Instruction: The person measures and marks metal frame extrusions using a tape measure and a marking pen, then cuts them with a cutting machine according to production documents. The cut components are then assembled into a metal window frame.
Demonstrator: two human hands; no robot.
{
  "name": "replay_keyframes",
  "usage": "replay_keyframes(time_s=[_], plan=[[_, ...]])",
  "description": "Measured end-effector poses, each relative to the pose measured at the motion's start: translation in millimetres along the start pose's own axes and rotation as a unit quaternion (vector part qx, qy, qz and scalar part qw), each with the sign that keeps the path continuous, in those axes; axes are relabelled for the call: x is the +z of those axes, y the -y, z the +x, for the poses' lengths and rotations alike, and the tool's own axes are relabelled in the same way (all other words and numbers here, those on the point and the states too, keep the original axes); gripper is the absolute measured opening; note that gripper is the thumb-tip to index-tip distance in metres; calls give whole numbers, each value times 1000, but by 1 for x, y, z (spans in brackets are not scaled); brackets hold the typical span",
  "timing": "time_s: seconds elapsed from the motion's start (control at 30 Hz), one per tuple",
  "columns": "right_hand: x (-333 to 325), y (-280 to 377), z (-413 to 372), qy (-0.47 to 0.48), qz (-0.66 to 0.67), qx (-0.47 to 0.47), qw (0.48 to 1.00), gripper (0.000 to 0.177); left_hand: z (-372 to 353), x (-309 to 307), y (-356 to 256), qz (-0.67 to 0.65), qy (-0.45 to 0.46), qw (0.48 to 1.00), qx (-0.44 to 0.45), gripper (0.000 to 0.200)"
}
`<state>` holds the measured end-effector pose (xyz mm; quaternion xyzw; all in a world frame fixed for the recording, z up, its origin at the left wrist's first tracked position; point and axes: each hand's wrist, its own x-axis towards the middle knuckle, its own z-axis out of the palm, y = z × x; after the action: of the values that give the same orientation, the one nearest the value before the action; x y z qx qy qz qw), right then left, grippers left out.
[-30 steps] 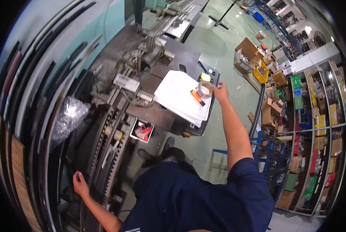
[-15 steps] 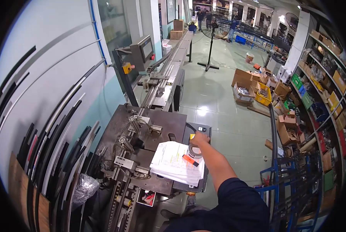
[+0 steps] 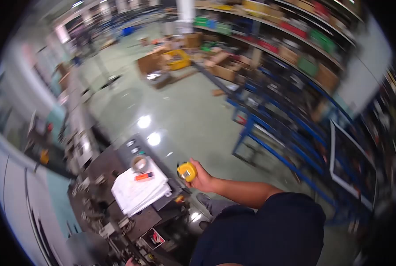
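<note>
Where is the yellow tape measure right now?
In the head view, the yellow tape measure is gripped in the person's right hand. It sits just right of the stack of papers on the machine top, near the tape roll.

Tape measure point(image 3: 187, 171): yellow plastic casing. Paper stack point(image 3: 138, 191): white, matt. Machine top point(image 3: 102, 167): dark, dull metal. Floor point(image 3: 184, 111): smooth, glossy, reflective.

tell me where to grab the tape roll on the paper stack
Come from above and pinch the tape roll across its outer rim: it lies flat, hole up, on the paper stack. The right hand is shut on a yellow tape measure.
</note>
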<state>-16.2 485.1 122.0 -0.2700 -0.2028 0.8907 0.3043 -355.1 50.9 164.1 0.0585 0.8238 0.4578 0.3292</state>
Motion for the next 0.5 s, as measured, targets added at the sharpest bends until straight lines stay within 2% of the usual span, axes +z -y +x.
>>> replay_keyframes(time_s=[0.03,0.07,0.1,0.17,0.2,0.23,0.3,0.37,0.4,0.5], plan=[[-22,-13,-38,-25,6,2,1000,61,30,38,-7,24,110,994,-1,49],[-48,-27,-72,-2,-30,-30,999,60,27,87,-30,23,271,957,103,51],[-66,-40,-109,20,-69,-57,996,59,38,134,-41,56,350,924,145,33],[-78,-61,-188,-62,-106,-45,991,53,19,222,-45,97,555,806,181,31],[-79,-70,-225,-106,-119,-42,986,52,-9,261,-48,95,597,776,183,31],[-92,-87,-252,-126,-247,-97,956,53,-43,296,-49,99,641,739,184,32],[-116,-126,-299,-185,-481,-175,839,59,-115,347,-46,145,682,700,155,36],[-126,-152,-352,-260,-506,-183,802,69,-172,392,-21,209,741,610,188,37],[-129,-163,-374,-290,-519,-183,783,75,-196,409,-4,240,749,592,175,36],[-146,-174,-455,-394,-462,-158,779,85,-268,452,53,288,710,501,402,35]])
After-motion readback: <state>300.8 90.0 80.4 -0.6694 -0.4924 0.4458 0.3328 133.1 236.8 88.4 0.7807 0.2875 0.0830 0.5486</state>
